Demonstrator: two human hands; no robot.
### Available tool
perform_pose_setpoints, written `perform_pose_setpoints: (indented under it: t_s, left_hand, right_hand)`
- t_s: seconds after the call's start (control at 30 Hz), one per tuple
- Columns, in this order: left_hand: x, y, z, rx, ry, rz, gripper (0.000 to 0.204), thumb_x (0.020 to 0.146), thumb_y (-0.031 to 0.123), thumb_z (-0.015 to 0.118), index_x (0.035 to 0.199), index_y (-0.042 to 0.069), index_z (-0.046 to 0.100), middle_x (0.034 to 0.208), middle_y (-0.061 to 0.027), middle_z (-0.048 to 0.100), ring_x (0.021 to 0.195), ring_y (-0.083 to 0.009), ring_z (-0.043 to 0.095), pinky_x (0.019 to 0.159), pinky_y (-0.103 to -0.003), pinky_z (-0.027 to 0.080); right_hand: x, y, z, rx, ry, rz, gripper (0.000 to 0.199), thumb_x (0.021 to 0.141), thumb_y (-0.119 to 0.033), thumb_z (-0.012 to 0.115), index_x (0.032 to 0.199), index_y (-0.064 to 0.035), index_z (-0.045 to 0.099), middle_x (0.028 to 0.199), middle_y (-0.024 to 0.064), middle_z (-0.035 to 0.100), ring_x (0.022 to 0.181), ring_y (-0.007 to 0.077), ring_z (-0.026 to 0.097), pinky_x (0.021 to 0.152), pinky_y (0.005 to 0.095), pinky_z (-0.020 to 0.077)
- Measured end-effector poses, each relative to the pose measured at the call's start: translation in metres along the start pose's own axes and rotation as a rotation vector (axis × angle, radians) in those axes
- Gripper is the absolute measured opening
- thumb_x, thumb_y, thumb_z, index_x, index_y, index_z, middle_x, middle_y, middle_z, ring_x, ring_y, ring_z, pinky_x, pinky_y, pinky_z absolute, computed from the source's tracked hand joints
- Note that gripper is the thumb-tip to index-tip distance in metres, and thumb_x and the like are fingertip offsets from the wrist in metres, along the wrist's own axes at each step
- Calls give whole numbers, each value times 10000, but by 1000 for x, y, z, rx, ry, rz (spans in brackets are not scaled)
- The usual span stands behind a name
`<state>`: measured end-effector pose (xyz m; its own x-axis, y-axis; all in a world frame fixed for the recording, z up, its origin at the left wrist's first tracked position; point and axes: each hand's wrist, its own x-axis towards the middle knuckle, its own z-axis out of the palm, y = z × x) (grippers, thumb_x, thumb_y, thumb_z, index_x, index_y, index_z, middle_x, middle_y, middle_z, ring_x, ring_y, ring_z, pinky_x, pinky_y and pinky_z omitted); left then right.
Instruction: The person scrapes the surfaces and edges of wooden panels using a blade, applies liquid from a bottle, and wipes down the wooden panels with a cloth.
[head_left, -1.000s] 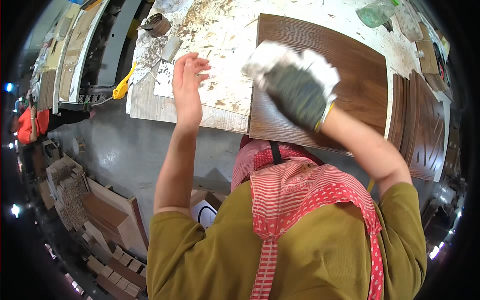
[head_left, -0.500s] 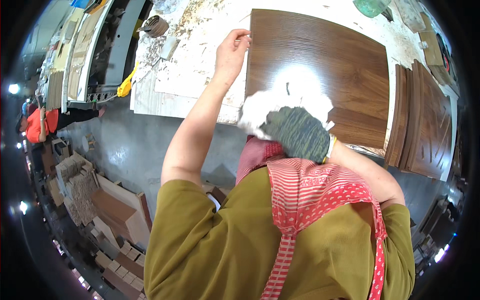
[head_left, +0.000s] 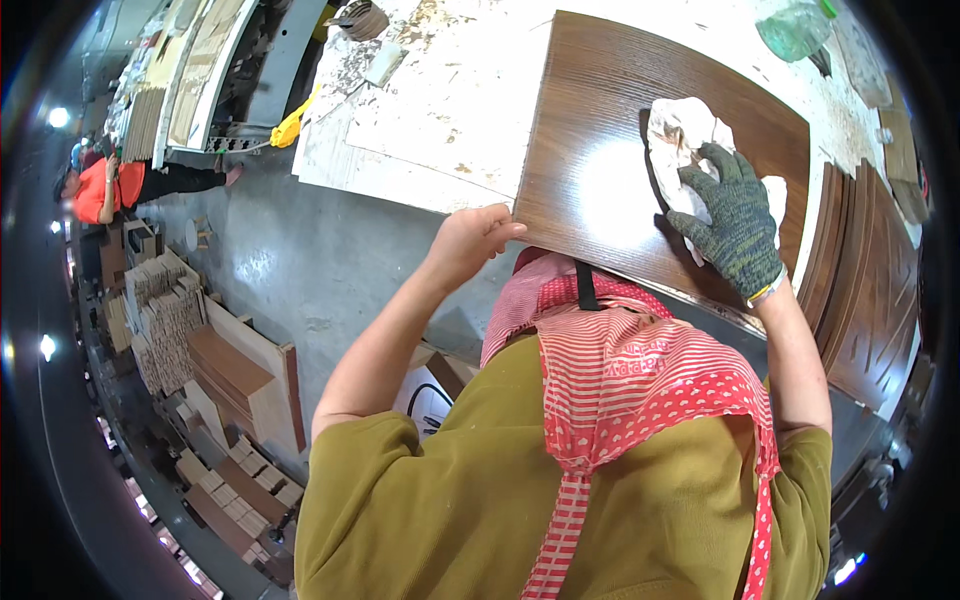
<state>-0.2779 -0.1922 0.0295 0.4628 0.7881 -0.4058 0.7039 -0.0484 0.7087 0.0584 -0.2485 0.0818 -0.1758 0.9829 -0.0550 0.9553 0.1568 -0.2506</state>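
A dark brown wood-grain panel (head_left: 590, 110) lies on the white worktable, a bright light reflected in its glossy surface. My left hand (head_left: 470, 243) is bare, and its curled fingers pinch the panel's near left corner. On the panel's right half, my right hand (head_left: 735, 225), in a dark green knitted glove, presses a crumpled white cloth (head_left: 685, 125) against the surface. The gloved fingers are bent over the cloth and somewhat spread. Part of the cloth is hidden under the palm.
More brown panels (head_left: 865, 280) stand at the table's right end. A green-tinted plastic bottle (head_left: 793, 35) is at the far right. Wood chips litter the white tabletop (head_left: 420, 130). A yellow tool (head_left: 292, 122) hangs left of it. Stacked boards (head_left: 165, 310) and a person in orange (head_left: 95, 190) are farther left.
My right hand has moved the cloth right and away from me across the panel. My left hand has come down from the panel's far left edge to its near left corner. The panel appears turned.
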Motion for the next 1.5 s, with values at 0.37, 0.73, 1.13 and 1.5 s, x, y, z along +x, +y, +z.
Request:
perform_pose_setpoints:
  t_s: [0.37, 0.73, 1.13, 1.5]
  left_hand:
    - [182, 43, -7, 305, 535, 755, 407, 931, 296, 494, 1289, 101, 500, 1365, -94, 475, 1279, -280, 419, 1058, -377, 348]
    - [217, 48, 20, 623, 393, 609, 567, 967, 477, 345, 1440, 169, 300, 1522, -48, 228, 1408, -266, 186, 1104, -544, 211]
    - [221, 62, 22, 591, 410, 666, 544, 950, 434, 388, 1412, 149, 349, 1499, -72, 274, 1390, -287, 226, 1080, -533, 249]
    - [203, 63, 6, 708, 344, 619, 520, 944, 354, 458, 1405, 131, 367, 1496, -62, 286, 1374, -305, 247, 1070, -488, 239]
  right_hand:
    - [23, -49, 50, -87, 65, -243, 551, 684, -117, 606, 1232, -148, 562, 1339, 160, 472, 1208, 392, 440, 992, 501, 355]
    - [30, -112, 54, 79, 49, -581, 354, 700, -201, 596, 1044, -121, 620, 1197, 98, 549, 1143, 332, 481, 864, 460, 416]
    - [28, -108, 66, -2, 64, -477, 385, 730, -261, 596, 1099, -152, 619, 1286, 92, 515, 1178, 326, 481, 908, 488, 406]
    - [-33, 118, 27, -340, 367, 446, 547, 799, -299, 581, 1297, -87, 504, 1320, 219, 466, 1210, 408, 426, 1032, 488, 333]
